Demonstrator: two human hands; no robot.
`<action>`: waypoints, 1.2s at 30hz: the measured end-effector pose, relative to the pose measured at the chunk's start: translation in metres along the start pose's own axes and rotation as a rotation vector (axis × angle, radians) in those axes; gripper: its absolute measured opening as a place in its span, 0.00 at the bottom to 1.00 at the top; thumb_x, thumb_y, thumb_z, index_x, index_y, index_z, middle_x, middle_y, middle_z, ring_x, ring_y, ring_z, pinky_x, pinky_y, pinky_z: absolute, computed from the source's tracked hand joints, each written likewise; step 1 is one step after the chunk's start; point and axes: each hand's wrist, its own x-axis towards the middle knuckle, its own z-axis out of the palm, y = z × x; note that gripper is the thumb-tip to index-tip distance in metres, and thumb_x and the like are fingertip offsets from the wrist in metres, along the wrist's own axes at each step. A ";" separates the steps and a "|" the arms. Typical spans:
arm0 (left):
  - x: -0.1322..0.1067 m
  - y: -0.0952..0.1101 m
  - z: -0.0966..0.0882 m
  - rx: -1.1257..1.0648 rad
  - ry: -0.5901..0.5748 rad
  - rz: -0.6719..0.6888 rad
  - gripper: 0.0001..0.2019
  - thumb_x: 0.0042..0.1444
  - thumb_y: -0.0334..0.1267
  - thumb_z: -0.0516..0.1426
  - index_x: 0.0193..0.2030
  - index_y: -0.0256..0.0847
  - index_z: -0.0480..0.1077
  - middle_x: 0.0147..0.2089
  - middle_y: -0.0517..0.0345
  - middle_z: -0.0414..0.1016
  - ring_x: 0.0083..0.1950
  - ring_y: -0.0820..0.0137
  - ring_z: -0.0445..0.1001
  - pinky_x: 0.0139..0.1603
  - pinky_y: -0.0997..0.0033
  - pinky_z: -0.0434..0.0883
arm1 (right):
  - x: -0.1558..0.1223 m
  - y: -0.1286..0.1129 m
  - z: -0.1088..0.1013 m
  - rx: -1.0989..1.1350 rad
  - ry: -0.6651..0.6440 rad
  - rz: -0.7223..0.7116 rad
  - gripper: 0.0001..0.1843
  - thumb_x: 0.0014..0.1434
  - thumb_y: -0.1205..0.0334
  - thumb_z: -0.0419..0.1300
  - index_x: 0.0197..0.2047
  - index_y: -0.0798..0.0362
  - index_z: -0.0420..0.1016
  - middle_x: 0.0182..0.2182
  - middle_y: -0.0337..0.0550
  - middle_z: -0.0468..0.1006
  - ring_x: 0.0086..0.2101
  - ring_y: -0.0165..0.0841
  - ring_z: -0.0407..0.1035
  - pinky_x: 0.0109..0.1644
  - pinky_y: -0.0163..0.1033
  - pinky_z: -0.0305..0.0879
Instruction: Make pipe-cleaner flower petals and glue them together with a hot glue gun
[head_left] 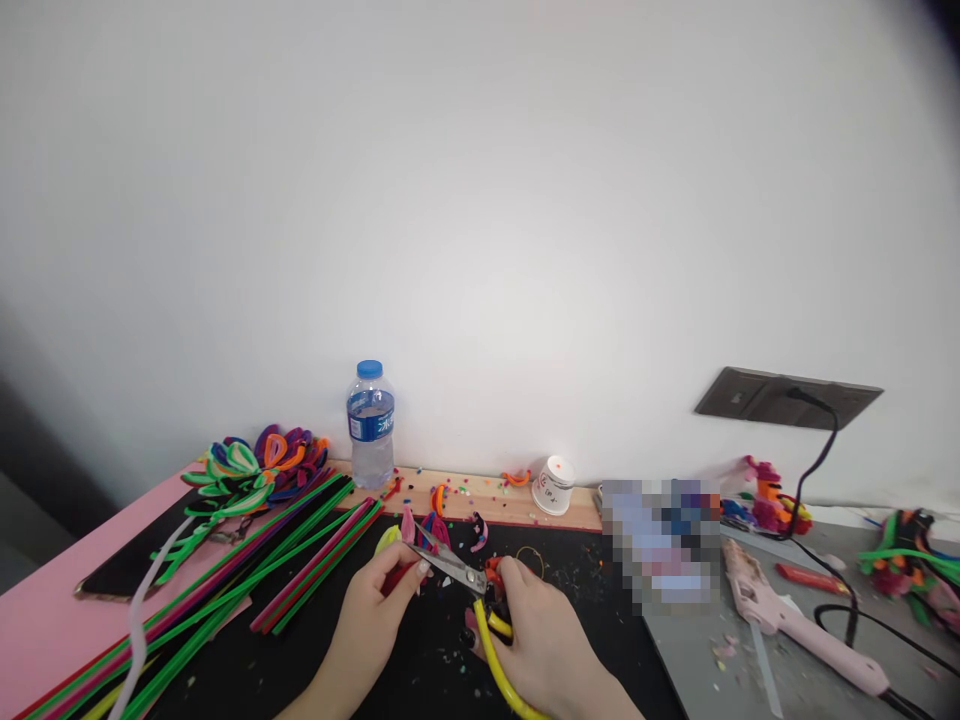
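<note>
My right hand is wrapped round the yellow handles of a pair of scissors, whose metal blades point left. My left hand pinches a small red and pink pipe-cleaner piece right at the blade tips. Both hands hover over a black mat dotted with coloured scraps. Small looped pipe-cleaner pieces lie just beyond the blades.
Long green, red and purple pipe cleaners lie at the left beside a looped flower bundle and a phone. A water bottle and paper cup stand at the wall. A pink glue gun lies at the right.
</note>
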 end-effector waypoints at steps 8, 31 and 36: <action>0.000 0.002 0.001 0.028 0.011 0.018 0.11 0.51 0.43 0.56 0.22 0.41 0.66 0.23 0.63 0.62 0.28 0.68 0.62 0.31 0.73 0.60 | -0.002 -0.001 0.000 0.003 0.008 0.007 0.13 0.52 0.56 0.57 0.39 0.53 0.64 0.37 0.45 0.72 0.35 0.39 0.68 0.35 0.37 0.60; 0.000 0.003 0.002 0.000 -0.011 0.011 0.09 0.50 0.42 0.57 0.24 0.41 0.70 0.24 0.61 0.67 0.29 0.66 0.65 0.32 0.72 0.62 | 0.001 -0.003 -0.009 0.006 -0.018 0.019 0.08 0.54 0.55 0.57 0.33 0.51 0.65 0.32 0.40 0.72 0.30 0.33 0.67 0.31 0.33 0.57; 0.000 0.004 0.002 -0.010 -0.024 0.006 0.09 0.50 0.42 0.57 0.24 0.41 0.69 0.24 0.62 0.66 0.28 0.67 0.64 0.31 0.72 0.62 | 0.001 0.000 -0.007 0.021 0.001 -0.001 0.09 0.53 0.55 0.58 0.32 0.50 0.66 0.30 0.38 0.72 0.28 0.32 0.66 0.30 0.32 0.55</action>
